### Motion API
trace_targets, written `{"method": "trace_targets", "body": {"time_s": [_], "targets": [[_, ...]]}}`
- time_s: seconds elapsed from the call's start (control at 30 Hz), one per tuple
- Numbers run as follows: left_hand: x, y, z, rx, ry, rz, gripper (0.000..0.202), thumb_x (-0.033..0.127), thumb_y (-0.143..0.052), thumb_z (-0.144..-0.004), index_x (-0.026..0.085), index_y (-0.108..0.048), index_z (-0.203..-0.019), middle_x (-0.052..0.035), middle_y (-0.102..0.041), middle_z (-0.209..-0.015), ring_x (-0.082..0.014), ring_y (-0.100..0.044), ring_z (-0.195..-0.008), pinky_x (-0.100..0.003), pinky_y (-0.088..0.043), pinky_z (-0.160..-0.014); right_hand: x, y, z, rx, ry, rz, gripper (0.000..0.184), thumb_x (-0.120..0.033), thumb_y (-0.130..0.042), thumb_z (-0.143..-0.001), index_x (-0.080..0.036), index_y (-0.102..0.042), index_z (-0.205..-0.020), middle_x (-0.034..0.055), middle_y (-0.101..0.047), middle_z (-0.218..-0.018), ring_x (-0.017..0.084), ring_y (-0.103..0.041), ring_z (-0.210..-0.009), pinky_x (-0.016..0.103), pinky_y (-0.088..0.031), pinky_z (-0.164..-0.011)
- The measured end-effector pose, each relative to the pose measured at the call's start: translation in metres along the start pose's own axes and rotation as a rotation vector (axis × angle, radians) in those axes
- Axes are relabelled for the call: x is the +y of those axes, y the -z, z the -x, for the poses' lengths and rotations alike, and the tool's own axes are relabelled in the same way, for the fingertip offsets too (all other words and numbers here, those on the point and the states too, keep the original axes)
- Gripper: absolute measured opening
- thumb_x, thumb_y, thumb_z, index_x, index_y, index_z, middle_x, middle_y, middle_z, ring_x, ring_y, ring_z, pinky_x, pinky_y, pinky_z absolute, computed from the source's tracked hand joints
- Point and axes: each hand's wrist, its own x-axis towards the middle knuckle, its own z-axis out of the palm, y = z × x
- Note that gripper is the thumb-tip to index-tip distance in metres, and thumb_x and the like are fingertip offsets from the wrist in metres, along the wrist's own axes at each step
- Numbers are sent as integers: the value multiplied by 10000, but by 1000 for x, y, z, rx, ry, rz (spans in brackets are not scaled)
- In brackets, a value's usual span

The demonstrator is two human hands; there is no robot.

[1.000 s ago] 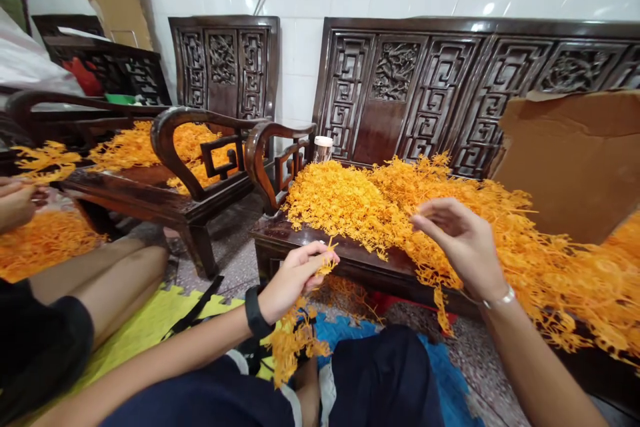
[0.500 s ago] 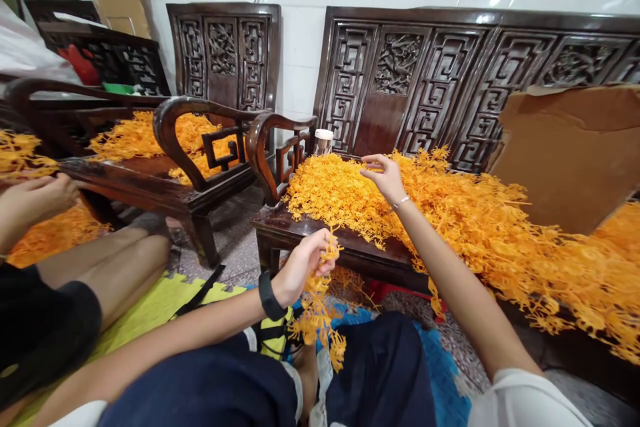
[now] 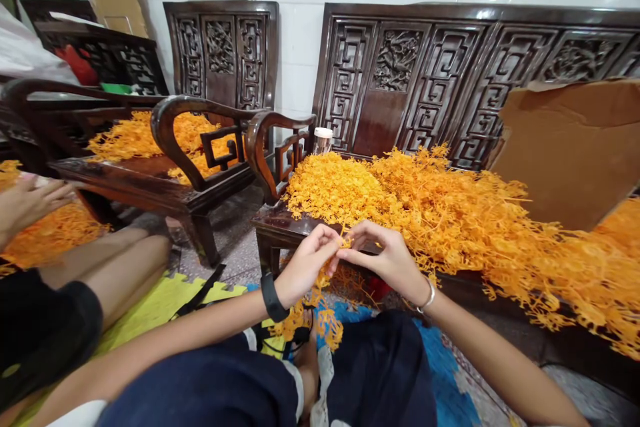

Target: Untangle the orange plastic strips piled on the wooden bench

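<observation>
My left hand (image 3: 306, 265) is closed on a bunch of orange plastic sprigs (image 3: 310, 323) that hangs down over my lap. My right hand (image 3: 387, 259) meets it fingertip to fingertip, pinching a small orange sprig piece (image 3: 344, 242) between them. Both hands hover just in front of the dark wooden bench (image 3: 280, 223). Behind them a big heap of orange sprigs (image 3: 450, 213) covers the bench seat.
A carved wooden armchair (image 3: 200, 147) at the left holds more orange sprigs. Another person sits at my left, a hand (image 3: 27, 200) over an orange pile (image 3: 50, 233). A white-lidded jar (image 3: 323, 140) stands on the bench; cardboard (image 3: 570, 147) leans at right. Yellow and blue mats (image 3: 165, 303) cover the floor.
My right hand reached out to the heap on the bench, then came back and joined my left hand with a small sprig. The neighbour's hand lowered slightly.
</observation>
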Motion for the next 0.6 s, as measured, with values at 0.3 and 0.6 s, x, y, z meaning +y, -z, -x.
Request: {"method": "trace_targets", "body": {"time_s": [0.3,0.6], "targets": [[8,2,3,-125,-4,-80,257,393,-507,-798,139,-486,-832,69,-369,-517,-36,-277,-439,-180,-183,-427,-3,-2,5,76,38,-213,96,-269,-621,-768,-191,-572,-740,40,-574,-823,166,-548,-799,303,-455,-737],[11,9,2,-7,68,-50,284,397,-556,-748,119,-543,-808,67,-313,-498,-39,-232,-437,-199,-119,-428,30,71,-13,730,153,-164,194,-259,-671,-709,-200,-525,-822,-3,-530,-765,115,-536,-648,258,-477,-623]]}}
